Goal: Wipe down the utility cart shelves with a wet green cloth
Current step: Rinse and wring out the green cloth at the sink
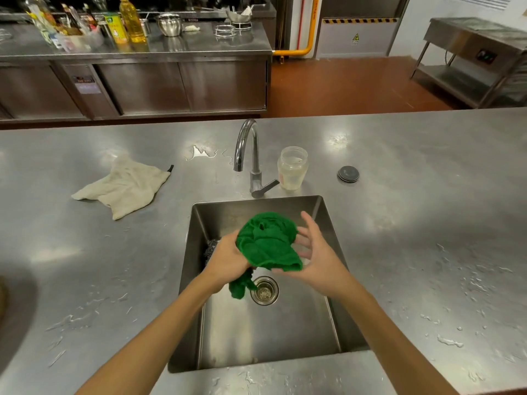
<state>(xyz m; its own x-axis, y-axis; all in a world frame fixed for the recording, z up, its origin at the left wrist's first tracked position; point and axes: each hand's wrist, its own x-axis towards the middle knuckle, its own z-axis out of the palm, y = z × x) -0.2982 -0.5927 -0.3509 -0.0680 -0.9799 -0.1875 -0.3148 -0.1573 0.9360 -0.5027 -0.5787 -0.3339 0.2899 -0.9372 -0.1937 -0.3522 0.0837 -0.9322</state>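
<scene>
While over one sink (328,223), one green cloth (266,242), left hand (228,259) gripping it, right hand (316,252) fingers spread beside it, one jar (292,168) behind sink.

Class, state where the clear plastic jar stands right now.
In the head view, the jar stands upright on the steel counter behind the sink, just right of the tap.

Two hands, left hand (228,259) and right hand (316,256), share one green cloth (266,242). One sink (285,337), one faucet (251,155), one drain strainer (264,290). On the surface (413,223): one beige cloth (125,188), one clear jar (293,168), one dark lid (348,174).
</scene>
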